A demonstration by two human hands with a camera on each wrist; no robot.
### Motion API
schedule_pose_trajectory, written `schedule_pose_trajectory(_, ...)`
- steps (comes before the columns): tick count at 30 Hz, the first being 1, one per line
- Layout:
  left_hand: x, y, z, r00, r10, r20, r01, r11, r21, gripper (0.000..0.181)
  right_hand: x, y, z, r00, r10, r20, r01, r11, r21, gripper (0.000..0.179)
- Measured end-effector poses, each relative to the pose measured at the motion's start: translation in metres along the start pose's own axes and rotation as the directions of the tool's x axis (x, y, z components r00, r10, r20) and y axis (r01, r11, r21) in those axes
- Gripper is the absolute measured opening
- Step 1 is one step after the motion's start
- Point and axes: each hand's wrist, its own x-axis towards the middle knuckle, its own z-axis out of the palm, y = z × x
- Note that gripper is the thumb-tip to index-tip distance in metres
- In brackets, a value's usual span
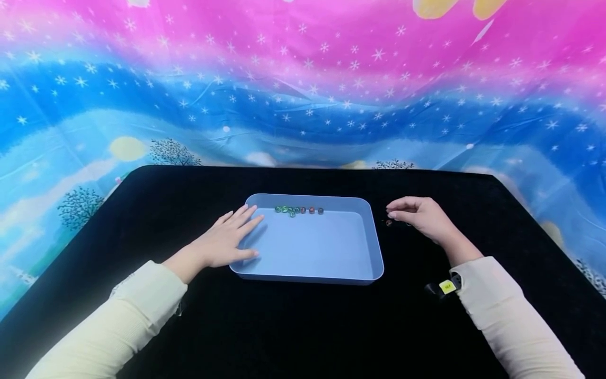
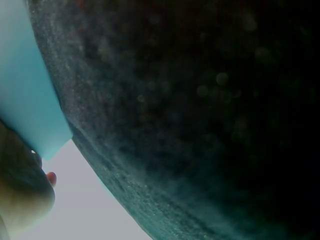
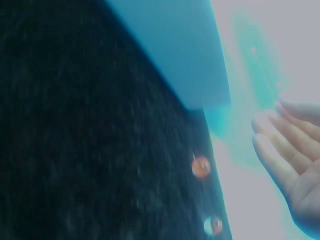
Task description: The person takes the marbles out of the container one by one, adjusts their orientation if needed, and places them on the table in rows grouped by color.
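A shallow blue-grey tray [image 1: 312, 276] stands on the black cloth. Along its far inner wall lie several green glass marbles [image 1: 285, 209], with reddish marbles [image 1: 311, 210] and a dark marble [image 1: 320, 210] to their right. My left hand [image 1: 224, 242] spreads its fingers over the tray's left rim; whether it touches is unclear. Beyond the right rim my right hand [image 1: 423, 218] hovers, fingers loosely bent and nothing visible in them. Beneath it are an orange-tinged marble [image 3: 201, 167] and a second marble [image 3: 213, 226], both on the cloth.
Black cloth [image 1: 307, 331] covers the table around the tray. Behind its far edge hangs a pink and blue snowflake-patterned backdrop [image 1: 284, 105]. A small dark device with a yellow label [image 1: 447, 286] is at the right cuff.
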Motion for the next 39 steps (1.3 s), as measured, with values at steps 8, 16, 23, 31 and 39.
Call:
schedule_pose_trajectory(8, 0.000, -0.001, 0.001, 1.000, 0.003, -0.019, -0.003, 1.000, 0.003, 0.076, 0.006, -0.008, 0.014, 0.999, -0.020, 0.049, 0.018, 0.999, 0.052, 0.033)
schedule_pose_trajectory(16, 0.000, -0.001, 0.000, 1.000, 0.002, -0.017, -0.002, 1.000, -0.002, 0.076, 0.014, -0.022, 0.025, 0.997, 0.009, 0.078, -0.011, 1.000, 0.019, 0.039)
schedule_pose_trajectory(23, 0.001, -0.001, 0.000, 1.000, -0.012, 0.011, 0.012, 1.000, 0.000, 0.076, 0.019, -0.031, 0.032, 0.993, -0.002, 0.118, -0.006, 0.998, 0.064, 0.036)
schedule_pose_trajectory(31, 0.002, -0.001, 0.000, 1.000, -0.015, 0.017, 0.015, 1.000, 0.007, 0.076, 0.023, -0.044, 0.035, 0.990, -0.020, 0.139, 0.018, 1.000, 0.018, 0.030)
schedule_pose_trajectory(39, 0.001, -0.001, 0.000, 1.000, -0.016, 0.017, 0.016, 1.000, 0.003, 0.075, 0.033, -0.051, 0.038, 0.981, -0.034, 0.191, 0.035, 0.999, 0.003, 0.029)
